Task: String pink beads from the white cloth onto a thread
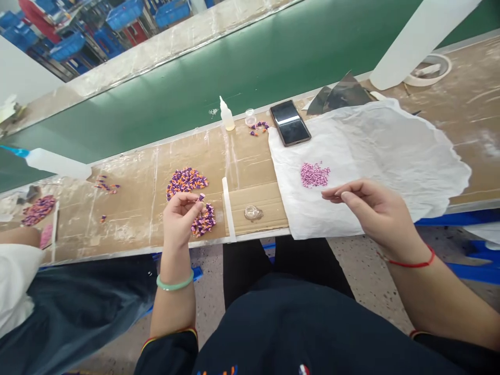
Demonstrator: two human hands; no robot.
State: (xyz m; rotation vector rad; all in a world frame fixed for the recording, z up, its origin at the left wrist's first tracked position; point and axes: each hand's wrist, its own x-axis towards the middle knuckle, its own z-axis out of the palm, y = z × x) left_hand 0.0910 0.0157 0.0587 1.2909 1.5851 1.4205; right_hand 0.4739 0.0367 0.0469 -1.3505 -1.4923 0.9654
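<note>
Purple-and-orange bits point(186, 182) lie in a round heap on the brown cardboard top of the desk point(136, 208), left of the middle of the frame. A second heap point(203, 220) sits just below it, right beside the left hand point(178, 221). That hand is lifted up with the palm turned in, and the wrist is bent. Its grip pinches one bit point(201, 197) between the thumb and the first finger. A green bangle point(175, 283) sits on the left wrist.

The right hand point(375, 213) reaches in from the lower right and hangs over a big white sheet point(371, 156). Its thumb and first finger are pressed together, and the other fingers curl under. (Anything held there would be too tiny to see, so I cannot tell if it holds a bit.) A red string point(412, 262) circles the right wrist. The nearest thing to this hand is a small pile of pink-and-purple bits point(314, 174) on the sheet.

Up at the top of the desk stand a black phone point(289, 123), a small clear cup point(250, 117) and a little plastic squeeze bottle point(227, 115). At the far left, another person's arm point(19, 237) rests at the edge of the desk.
</note>
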